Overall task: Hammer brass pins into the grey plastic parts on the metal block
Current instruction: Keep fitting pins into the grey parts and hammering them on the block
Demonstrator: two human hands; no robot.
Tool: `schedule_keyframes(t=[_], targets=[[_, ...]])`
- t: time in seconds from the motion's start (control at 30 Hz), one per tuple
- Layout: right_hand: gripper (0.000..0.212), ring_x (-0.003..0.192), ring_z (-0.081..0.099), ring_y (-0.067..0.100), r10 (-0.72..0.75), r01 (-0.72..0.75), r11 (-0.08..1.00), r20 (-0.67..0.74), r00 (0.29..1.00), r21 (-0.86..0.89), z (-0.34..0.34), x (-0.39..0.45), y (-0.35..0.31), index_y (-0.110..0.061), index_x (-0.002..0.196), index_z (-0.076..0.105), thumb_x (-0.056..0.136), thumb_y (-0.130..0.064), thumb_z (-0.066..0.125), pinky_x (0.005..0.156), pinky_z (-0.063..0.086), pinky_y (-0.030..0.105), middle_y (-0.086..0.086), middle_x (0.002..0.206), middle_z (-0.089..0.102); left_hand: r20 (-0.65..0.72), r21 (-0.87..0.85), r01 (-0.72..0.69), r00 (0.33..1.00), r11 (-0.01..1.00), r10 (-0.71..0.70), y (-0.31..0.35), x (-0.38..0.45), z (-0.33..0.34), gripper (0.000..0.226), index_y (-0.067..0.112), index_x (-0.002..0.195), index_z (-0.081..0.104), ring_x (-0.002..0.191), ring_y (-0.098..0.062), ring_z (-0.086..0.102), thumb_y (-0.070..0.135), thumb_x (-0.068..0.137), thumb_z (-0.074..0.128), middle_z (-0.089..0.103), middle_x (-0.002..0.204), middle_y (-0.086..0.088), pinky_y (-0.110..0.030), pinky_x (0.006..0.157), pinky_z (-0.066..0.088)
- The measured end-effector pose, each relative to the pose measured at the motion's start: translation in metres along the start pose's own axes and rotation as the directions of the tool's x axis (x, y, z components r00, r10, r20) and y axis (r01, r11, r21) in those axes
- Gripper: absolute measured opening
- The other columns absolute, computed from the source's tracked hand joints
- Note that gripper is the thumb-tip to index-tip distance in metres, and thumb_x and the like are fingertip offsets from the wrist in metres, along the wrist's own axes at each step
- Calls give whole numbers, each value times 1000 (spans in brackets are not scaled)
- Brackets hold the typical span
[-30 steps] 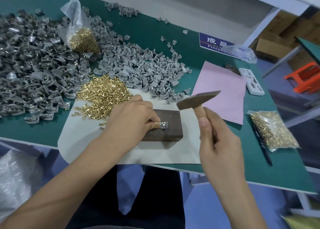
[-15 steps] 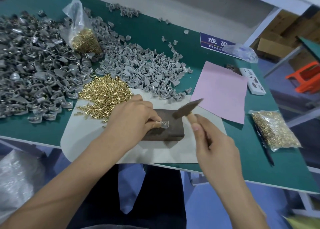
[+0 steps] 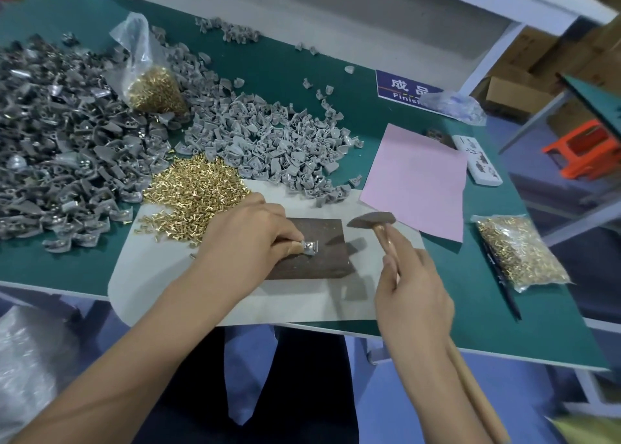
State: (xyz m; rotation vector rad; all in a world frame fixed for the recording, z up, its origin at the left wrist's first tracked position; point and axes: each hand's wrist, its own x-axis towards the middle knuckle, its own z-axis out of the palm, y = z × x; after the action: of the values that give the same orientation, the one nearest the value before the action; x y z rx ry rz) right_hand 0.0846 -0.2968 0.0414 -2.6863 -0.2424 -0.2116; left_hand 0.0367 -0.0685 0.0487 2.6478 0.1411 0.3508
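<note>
Grey plastic part (image 3: 309,247) lies on the metal block (image 3: 322,252), pinched by the left hand (image 3: 250,238) near the block's left edge; the block's right half is bare. The right hand (image 3: 411,295) grips the hammer (image 3: 371,221), whose head hangs above the block's far right corner, higher than half a second ago.

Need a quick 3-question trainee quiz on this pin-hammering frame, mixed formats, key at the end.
1. True or false: the hammer head is touching the grey plastic part.
2. The left hand pinches the part on: A) pink sheet B) metal block C) green table
3. Fill in: the loose brass pins lie to the block's ____.

Key: 1 false, it is raised in the right hand. 2 B. 3 left.
</note>
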Motion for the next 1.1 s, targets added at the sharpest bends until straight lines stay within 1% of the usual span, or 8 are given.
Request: schedule_keyframes(t=[0.1,0.2,0.27,0.4,0.53,0.73,0.93,1.1], targets=[[48,108,51,27,51,-47,992,35,998,-117,12,-1,-5,-43,141,54,101,-17,52,76,39,38,-2,117,62,50,-121,47,998,992,-41,-4,-1,-1,14,45,94,76,93,-9,47,53,83,71,62,85,22,-35,75,48],[31,114,49,32,-77,64,990,-107,991,-125,17,1,-16,-34,124,71,98,-22,60,92,35,44,-1,121,65,-1,-168,35,999,985,-36,-5,-13,-1,13,43,95,77,93,-8,46,49,85,72,64,89,22,-37,76,50],[23,109,54,26,-243,255,965,-153,958,66,18,0,-30,-31,115,73,96,-30,61,89,38,42,-7,114,66,-55,-209,19,998,978,-31,-5,-25,-1,12,40,97,77,92,-8,49,44,87,72,64,89,20,-39,75,50],[12,98,58,12,-486,472,848,-1,874,240,25,-5,-72,-36,97,76,92,-39,65,85,42,43,-21,99,68,-144,-239,44,986,970,-81,-17,-50,-9,10,38,98,74,93,-6,50,37,89,70,60,90,22,-37,69,51],[12,99,57,7,-568,522,805,110,816,281,39,-14,-110,-37,95,75,92,-41,64,85,41,41,-23,97,67,-218,-222,208,942,953,-257,-44,-82,-19,11,42,98,73,96,-2,51,38,88,73,61,94,24,-35,70,52],[4,93,58,17,-698,619,698,150,700,362,81,-34,-172,-25,90,75,89,-22,74,87,43,35,-15,94,67,-291,-204,379,857,903,-425,-88,-128,-37,15,41,96,72,91,-3,50,47,87,62,60,88,21,-28,61,49],[6,91,48,13,-703,632,705,205,681,322,123,-44,-219,-24,89,75,92,-27,70,83,42,33,-11,90,64,-350,-236,540,729,808,-589,-127,-161,-46,17,34,106,68,94,-5,51,39,89,68,61,97,20,-36,75,52],[7,92,49,15,-709,646,695,150,689,315,143,-46,-235,-22,90,74,93,-26,69,80,44,34,-9,91,65,-334,-259,539,729,802,-598,-134,-167,-48,15,31,104,69,94,-8,53,38,92,66,63,96,18,-32,75,50]])
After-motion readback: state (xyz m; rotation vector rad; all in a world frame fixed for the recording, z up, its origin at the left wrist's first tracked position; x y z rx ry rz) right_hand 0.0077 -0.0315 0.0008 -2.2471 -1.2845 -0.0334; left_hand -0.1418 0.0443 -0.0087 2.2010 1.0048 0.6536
